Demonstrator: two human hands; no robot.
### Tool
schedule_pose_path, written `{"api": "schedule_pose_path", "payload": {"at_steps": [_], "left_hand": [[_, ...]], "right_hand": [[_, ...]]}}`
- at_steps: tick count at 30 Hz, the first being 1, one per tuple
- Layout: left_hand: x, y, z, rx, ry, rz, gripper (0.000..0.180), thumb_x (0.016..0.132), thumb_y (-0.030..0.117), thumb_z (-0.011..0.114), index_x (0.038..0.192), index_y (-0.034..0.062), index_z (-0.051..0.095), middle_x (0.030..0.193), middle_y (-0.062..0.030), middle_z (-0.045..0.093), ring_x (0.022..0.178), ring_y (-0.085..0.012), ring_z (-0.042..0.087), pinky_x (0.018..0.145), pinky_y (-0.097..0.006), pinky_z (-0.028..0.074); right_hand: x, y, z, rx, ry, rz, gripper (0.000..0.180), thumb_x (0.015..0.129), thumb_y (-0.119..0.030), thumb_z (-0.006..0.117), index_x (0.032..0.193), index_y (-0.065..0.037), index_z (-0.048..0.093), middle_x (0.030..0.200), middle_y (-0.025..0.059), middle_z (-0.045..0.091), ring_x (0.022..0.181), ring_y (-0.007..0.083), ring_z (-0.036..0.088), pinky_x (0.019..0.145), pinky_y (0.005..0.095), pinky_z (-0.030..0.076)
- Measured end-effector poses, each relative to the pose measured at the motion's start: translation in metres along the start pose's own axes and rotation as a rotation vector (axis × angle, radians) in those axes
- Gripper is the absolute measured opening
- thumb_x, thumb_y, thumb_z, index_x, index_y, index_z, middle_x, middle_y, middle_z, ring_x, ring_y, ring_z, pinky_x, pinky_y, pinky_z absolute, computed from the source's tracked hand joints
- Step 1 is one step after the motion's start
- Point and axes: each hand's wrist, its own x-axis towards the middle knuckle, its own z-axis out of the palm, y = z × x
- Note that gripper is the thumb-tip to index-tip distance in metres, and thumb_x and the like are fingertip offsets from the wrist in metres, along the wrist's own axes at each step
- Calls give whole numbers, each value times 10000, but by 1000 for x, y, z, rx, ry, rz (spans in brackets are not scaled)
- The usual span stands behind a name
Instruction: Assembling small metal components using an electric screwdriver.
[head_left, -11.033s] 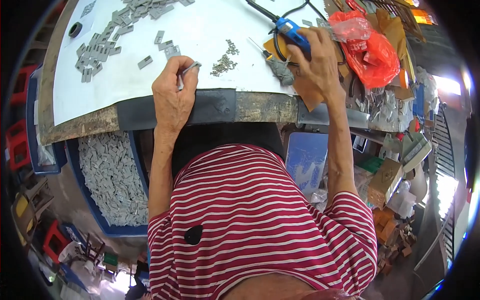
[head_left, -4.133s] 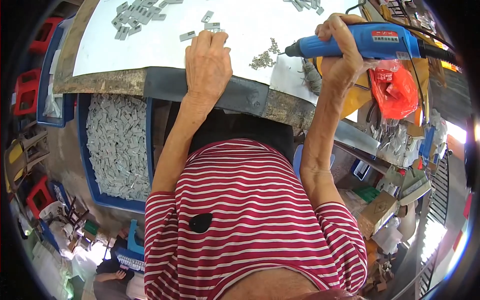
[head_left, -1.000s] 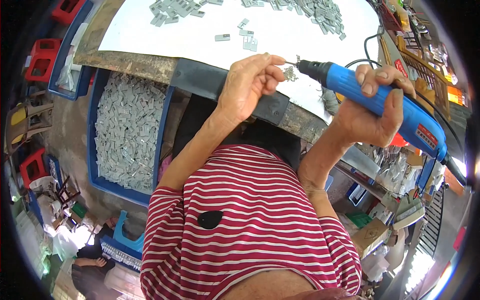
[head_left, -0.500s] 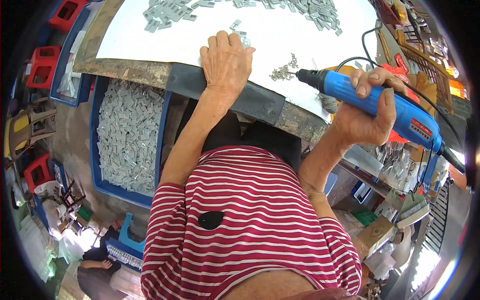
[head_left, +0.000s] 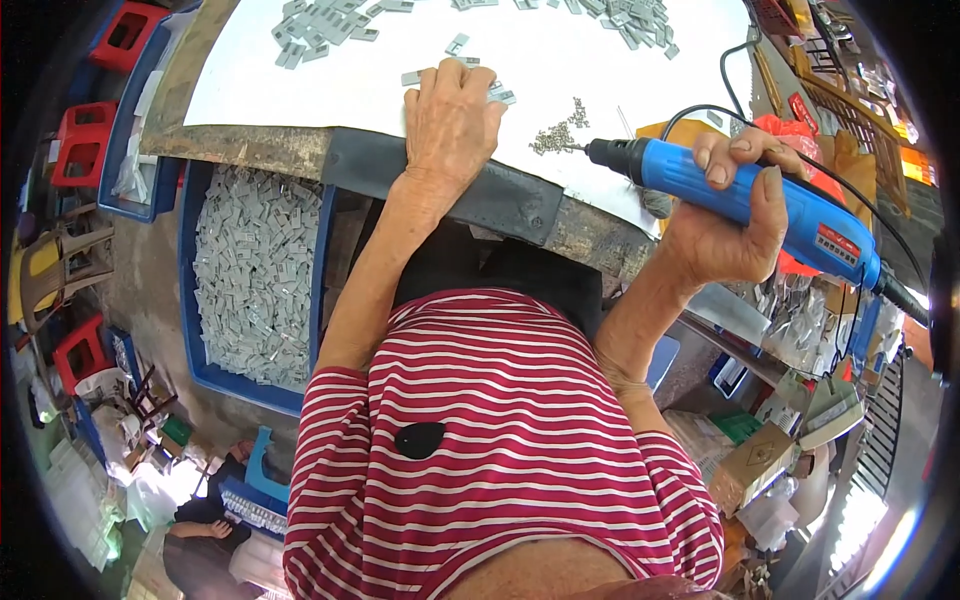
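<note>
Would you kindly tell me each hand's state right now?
Left hand: bent over small flat grey rectangular pieces; whether it holds one cannot be told.
Right hand: closed, holding a blue cylindrical power tool.

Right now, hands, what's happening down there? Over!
Left hand over gray rectangular pieces, partly hiding them. Right hand gripping blue electric screwdriver. Black nose points toward tiny screws.

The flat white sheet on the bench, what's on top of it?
Small grey rectangular pieces and tiny metallic-looking bits lie on the white sheet. The bare left grip hides whatever is directly beneath it.
</note>
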Motion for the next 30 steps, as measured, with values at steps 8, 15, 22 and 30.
{"api": "schedule_pose_path", "payload": {"at_steps": [8,15,22,30], "left_hand": [[-3,3,-1,-122,65,106,239,691,77,648,925,69,599,904,-99,497,855,-251,478,727,-361,377],[-4,3,-1,-102,19,151,174,701,72,643,872,89,618,874,-74,492,839,-231,466,740,-351,384],[-6,-1,-5,-216,-18,178,168,702,85,646,867,78,615,878,-71,495,846,-229,452,741,-350,393],[-7,3,-2,-138,0,155,154,701,74,635,845,44,587,862,-80,498,830,-240,456,733,-352,384]], "right_hand": [[-4,0,6,-167,31,53,255,736,-66,526,990,-47,534,807,134,530,613,174,490,655,344,372],[-3,2,7,-173,-18,58,247,752,-65,507,994,-40,548,814,132,529,626,175,490,658,355,373],[0,8,7,-114,57,2,233,737,28,529,970,29,536,763,180,568,544,195,535,539,345,448],[0,9,11,-141,76,-17,212,724,25,546,935,35,537,746,189,570,536,193,535,513,341,449]]}}
